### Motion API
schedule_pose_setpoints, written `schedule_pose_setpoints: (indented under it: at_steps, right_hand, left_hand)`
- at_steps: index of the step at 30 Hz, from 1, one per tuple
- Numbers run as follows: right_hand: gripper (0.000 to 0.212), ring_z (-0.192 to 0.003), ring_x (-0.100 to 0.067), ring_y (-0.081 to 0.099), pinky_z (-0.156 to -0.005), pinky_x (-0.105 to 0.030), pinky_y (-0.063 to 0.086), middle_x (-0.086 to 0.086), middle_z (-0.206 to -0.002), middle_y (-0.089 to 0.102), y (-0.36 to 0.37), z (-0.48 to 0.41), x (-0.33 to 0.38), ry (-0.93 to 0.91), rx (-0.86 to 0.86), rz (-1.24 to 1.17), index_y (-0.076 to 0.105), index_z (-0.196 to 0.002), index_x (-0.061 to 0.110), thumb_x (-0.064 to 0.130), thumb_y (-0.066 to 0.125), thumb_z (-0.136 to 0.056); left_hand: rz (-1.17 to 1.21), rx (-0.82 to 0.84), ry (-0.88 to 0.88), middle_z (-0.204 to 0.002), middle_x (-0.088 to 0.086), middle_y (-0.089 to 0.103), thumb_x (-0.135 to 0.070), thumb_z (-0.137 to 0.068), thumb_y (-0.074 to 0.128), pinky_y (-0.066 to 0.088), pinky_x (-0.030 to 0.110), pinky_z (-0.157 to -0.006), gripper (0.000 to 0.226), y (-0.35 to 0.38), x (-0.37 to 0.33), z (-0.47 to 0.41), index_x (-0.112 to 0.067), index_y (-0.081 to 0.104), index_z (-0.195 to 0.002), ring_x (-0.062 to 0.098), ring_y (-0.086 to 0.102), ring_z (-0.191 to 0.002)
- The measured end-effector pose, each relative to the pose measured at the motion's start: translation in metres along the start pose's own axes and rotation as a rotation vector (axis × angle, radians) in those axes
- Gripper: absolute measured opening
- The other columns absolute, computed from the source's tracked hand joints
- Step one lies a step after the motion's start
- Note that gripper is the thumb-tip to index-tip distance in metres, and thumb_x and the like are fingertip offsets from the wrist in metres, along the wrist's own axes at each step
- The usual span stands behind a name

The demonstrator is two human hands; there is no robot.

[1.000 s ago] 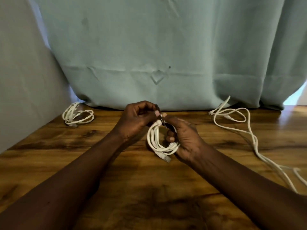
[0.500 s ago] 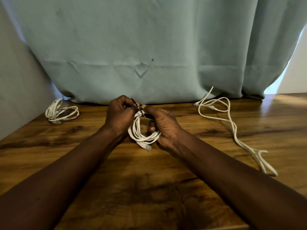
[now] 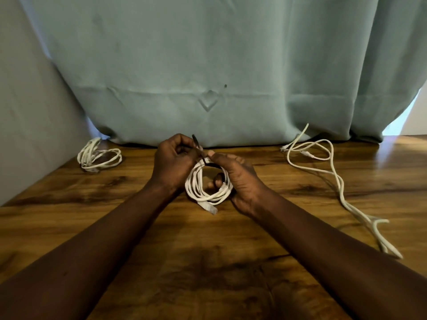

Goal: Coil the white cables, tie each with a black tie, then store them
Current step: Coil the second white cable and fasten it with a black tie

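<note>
No legible markings. Near the table's (image 3: 288, 227) far edge, centre, the left hand (image 3: 173, 162) pinches the black tie (image 3: 198, 147); the right hand (image 3: 238, 181) grips the coiled cable (image 3: 198, 188), fingers curled through its loop.

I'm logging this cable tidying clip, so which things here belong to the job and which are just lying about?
Part of the job:
coiled cable in both hands
black tie
finished coil, far left
loose cable, right

Just there:
teal curtain
wooden table

Dim, sharp — daylight glare far right
</note>
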State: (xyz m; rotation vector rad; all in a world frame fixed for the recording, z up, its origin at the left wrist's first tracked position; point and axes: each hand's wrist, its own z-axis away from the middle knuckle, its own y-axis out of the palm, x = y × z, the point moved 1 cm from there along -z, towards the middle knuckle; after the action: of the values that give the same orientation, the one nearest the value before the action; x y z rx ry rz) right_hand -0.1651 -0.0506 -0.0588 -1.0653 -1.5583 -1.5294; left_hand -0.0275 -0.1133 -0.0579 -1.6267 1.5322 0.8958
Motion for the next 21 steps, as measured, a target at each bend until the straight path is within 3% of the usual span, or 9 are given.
schedule_pose_setpoints:
  at_steps: [5, 11, 15, 21]
  right_hand:
    - [0.013, -0.048, -0.016, 0.058, -0.045, -0.024, 0.05, -0.014, -0.088, 0.074, -0.003, -0.004, -0.002, -0.064, 0.023, 0.176, 0.074, -0.099, -0.001, 0.011, 0.069, -0.096]
    - [0.008, -0.073, -0.026, 0.068, -0.059, -0.033, 0.054, -0.016, -0.094, 0.077, -0.004, -0.005, -0.004, -0.082, 0.055, 0.204, 0.076, -0.096, 0.007, 0.005, 0.068, -0.094]
    - [0.006, -0.045, -0.008, 0.06, -0.037, -0.022, 0.047, -0.008, -0.075, 0.07, -0.003, 0.001, 0.001, -0.101, 0.052, 0.21, 0.071, -0.094, -0.001, 0.005, 0.068, -0.095]
    - [0.012, -0.035, -0.003, 0.047, -0.036, -0.018, 0.035, 0.004, -0.057, 0.063, 0.002, -0.003, -0.001, -0.159, -0.022, 0.282, 0.072, -0.081, 0.003, 0.003, 0.069, -0.093]
  left_hand:
    - [0.143, -0.025, -0.116, -0.066, 0.009, 0.067, 0.002, -0.092, 0.069, 0.051, 0.031, -0.062, 0.015, -0.01, -0.006, -0.004, -0.008, 0.069, -0.082, 0.019, 0.059, -0.056]
    - [0.141, 0.042, -0.166, -0.064, 0.01, 0.064, 0.004, -0.094, 0.067, 0.048, 0.027, -0.056, 0.015, -0.008, -0.01, -0.001, -0.005, 0.066, -0.081, 0.019, 0.053, -0.053]
    - [0.103, 0.019, -0.163, -0.064, 0.011, 0.061, 0.006, -0.094, 0.064, 0.046, 0.028, -0.056, 0.02, -0.003, -0.007, 0.0, -0.006, 0.063, -0.079, 0.015, 0.053, -0.05]
    - [0.054, -0.051, -0.156, -0.073, 0.004, 0.07, 0.006, -0.086, 0.066, 0.054, 0.036, -0.066, 0.028, 0.004, 0.003, -0.004, -0.017, 0.062, -0.07, 0.02, 0.066, -0.068]
